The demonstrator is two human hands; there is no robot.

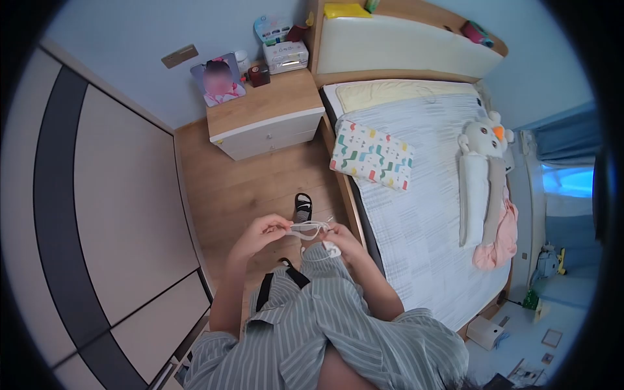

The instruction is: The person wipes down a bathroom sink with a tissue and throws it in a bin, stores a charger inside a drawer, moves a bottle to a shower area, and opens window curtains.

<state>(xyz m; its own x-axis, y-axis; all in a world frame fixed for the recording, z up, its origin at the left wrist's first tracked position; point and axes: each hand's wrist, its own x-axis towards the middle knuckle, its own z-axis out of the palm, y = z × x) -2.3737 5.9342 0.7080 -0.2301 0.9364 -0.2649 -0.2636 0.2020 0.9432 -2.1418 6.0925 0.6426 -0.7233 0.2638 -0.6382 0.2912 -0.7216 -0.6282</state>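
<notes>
A looped white cable [305, 229] is stretched between my two hands, in front of my body. My left hand [266, 233] pinches the loops at their left end, fingers pressed together. At the other end, my right hand [343, 242] has its fingers closed on the cable. A small white piece [331, 249], perhaps a plug, hangs just under the right hand, and a thin strand curves below it. My striped clothing [312, 305] and one sandaled foot [303, 207] show beneath.
To the right stands a bed [422, 247] with a patterned pillow [372, 156] and a plush toy [484, 140]. A nightstand [273, 97] carries a framed photo [218, 78] and boxes. A wardrobe [130, 169] lines the left, with wood floor [240, 182] between.
</notes>
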